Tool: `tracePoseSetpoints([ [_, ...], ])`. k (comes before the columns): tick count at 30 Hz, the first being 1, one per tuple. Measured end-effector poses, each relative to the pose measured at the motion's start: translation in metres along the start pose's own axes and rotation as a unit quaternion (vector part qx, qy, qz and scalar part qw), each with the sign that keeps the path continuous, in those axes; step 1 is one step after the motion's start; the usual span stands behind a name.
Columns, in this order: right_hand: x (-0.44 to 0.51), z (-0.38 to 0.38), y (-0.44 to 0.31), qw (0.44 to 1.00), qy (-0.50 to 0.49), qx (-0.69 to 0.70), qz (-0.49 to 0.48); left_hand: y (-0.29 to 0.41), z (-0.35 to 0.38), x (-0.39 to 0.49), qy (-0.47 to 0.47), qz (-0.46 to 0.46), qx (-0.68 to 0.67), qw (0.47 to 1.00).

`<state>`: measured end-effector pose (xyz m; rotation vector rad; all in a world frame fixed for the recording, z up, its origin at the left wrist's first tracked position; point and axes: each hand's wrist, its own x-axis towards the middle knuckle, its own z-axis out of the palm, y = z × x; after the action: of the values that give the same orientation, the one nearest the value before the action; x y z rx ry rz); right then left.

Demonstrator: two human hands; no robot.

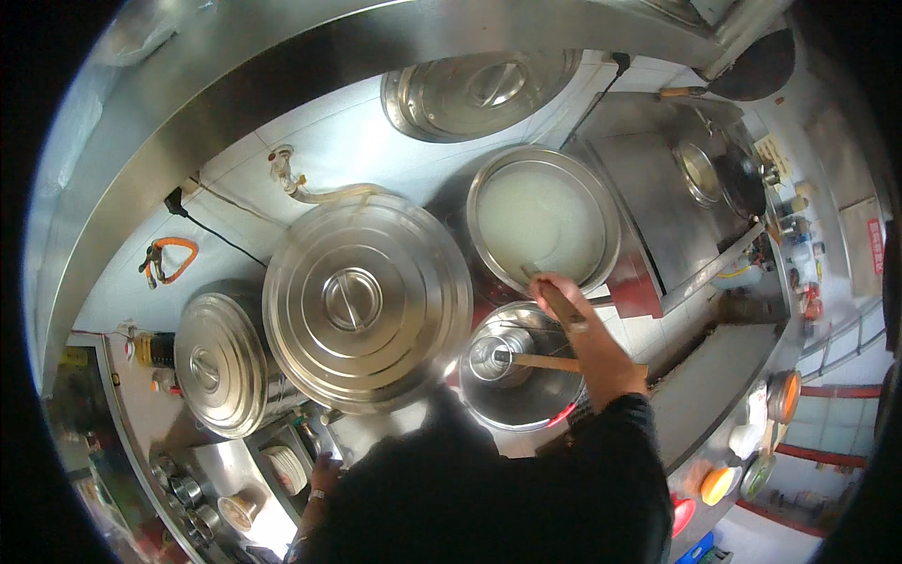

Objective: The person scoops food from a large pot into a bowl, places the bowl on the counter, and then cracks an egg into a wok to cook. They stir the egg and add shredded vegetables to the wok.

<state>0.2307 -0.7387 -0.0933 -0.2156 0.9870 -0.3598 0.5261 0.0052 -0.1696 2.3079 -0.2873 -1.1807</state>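
My right hand (pixel 599 338) grips the wooden handle (pixel 564 307) of a utensil. Its metal shank reaches over the near rim of a steel stockpot (pixel 614 243), and its far end is hidden in cloudy whitish liquid (pixel 539 211). Just below my right hand is a steel bucket (pixel 486 398). Inside it stand a smaller steel container (pixel 497 356) and a tool with a flat wooden handle (pixel 542 362). My left hand (pixel 325 474), with a band at the wrist, is low on the left beside the steel counter; its fingers are too small and partly hidden to read.
A large lidded steel pot (pixel 409 338) stands left of the stockpot, with a smaller lidded pot (pixel 211 366) beyond it. Another round lid (pixel 451 106) leans against the tiled wall. A steel hood edge (pixel 338 56) arches overhead. At right are a steel worktop (pixel 648 190) and a wok (pixel 740 180).
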Motion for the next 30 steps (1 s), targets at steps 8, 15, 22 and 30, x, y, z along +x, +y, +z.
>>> tracePoseSetpoints([
  [8,-0.028,-0.012,0.026,0.999,-0.032,0.029,0.03,0.123,-0.021,-0.028,-0.004,-0.017,-0.03,0.999],
  [15,-0.108,0.001,0.045,0.979,0.095,-0.121,-0.132,0.127,-0.013,-0.016,-0.023,-0.052,-0.125,0.991],
  [22,-0.097,-0.017,0.008,0.507,0.355,-0.719,-0.317,0.13,-0.008,-0.01,-0.026,-0.052,-0.041,0.997],
  [30,-0.008,-0.034,-0.041,0.435,0.365,-0.801,-0.192,0.115,-0.015,-0.003,-0.06,0.019,-0.058,0.996],
])
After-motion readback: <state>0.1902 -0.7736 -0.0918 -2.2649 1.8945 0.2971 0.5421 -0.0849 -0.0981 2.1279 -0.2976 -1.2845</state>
